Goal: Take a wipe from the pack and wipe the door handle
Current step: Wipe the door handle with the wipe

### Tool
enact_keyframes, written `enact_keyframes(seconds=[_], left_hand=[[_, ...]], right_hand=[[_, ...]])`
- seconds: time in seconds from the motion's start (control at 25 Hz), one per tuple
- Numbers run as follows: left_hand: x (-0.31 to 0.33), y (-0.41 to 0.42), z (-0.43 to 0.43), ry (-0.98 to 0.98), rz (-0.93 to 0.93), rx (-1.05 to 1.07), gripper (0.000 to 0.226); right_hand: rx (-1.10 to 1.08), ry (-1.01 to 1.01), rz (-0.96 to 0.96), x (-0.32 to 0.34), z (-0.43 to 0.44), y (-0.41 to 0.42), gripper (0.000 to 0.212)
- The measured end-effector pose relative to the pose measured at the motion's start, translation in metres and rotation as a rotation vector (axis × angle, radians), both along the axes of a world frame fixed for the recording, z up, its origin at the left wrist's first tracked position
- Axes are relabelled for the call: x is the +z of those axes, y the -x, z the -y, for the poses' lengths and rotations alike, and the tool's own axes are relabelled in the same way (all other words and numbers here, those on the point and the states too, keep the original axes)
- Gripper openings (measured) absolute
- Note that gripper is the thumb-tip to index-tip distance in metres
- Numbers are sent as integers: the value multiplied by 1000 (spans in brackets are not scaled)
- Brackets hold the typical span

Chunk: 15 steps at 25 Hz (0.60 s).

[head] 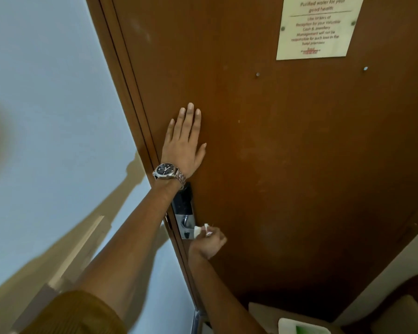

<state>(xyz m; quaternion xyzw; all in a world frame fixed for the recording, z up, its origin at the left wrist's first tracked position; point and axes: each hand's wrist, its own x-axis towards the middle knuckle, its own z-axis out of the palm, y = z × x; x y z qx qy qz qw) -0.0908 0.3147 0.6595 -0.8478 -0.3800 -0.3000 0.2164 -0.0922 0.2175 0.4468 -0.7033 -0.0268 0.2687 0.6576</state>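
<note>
My left hand (185, 144) lies flat on the brown door (287, 153), fingers spread, just above the lock; a metal watch sits on its wrist. My right hand (209, 242) is closed around a white wipe (199, 229) and presses it against the door handle, which it hides. The black and silver lock plate (185, 213) runs down the door's left edge, its lower silver part touching the wipe. A white and green wipe pack (302, 327) shows at the bottom edge, to the right of my right arm.
A pale wall (46, 116) fills the left side, next to the door frame (126, 75). A printed notice (316, 27) is fixed high on the door. A brown chair or cushion (401, 307) stands at the bottom right corner.
</note>
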Motion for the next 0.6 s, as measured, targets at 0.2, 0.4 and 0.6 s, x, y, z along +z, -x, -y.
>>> enact_keyframes(seconds=[0.2,0.4,0.6], left_hand=[[21,10,15,162,-97,10,87],[30,10,26,241,-162,72,93],[-41,21,46,184,-11,-85,26]], right_hand=[[702,382,1143,-17,15,-21,43],[1524,450,1662,-30,35,-44,35],[988,265,366,-83,94,-87,22]])
